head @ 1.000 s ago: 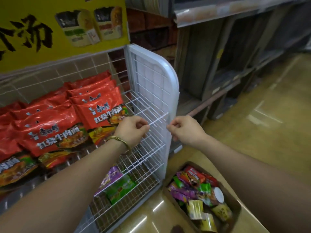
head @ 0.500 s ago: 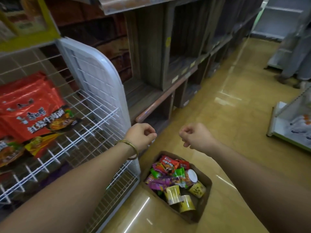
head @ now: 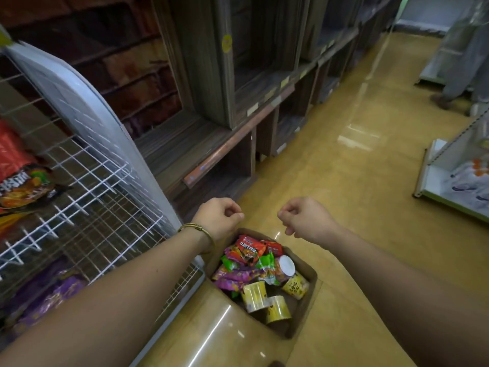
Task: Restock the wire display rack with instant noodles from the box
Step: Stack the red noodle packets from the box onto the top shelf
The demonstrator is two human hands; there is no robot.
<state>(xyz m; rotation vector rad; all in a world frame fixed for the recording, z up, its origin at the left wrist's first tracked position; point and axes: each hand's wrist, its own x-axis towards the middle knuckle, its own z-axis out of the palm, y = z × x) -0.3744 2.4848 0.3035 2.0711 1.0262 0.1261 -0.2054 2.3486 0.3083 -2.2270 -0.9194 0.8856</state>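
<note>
A white wire display rack [head: 87, 181] stands at the left, with red noodle packets [head: 16, 165] on its sloped shelf and purple packets [head: 50, 295] on the tier below. On the floor beside it sits an open cardboard box [head: 307, 316] holding a red noodle packet [head: 247, 250], purple and green packets [head: 232, 276] and yellow cup noodles [head: 254, 295]. My left hand [head: 219, 218], with a gold bangle at the wrist, hovers above the box's far left corner, fingers curled and holding nothing. My right hand [head: 304, 219] hovers above the box's far edge, also curled and empty.
The rack's white end panel [head: 79, 107] rises between rack and box. Dark wooden shelving [head: 238, 107] runs along the aisle's left side. A low white shelf unit [head: 449, 178] stands at the right. A person's legs [head: 455, 75] are far down the glossy yellow floor.
Both hands let go of the rack's wire edge and drew back over the box. The view swung right, away from the rack and toward the aisle.
</note>
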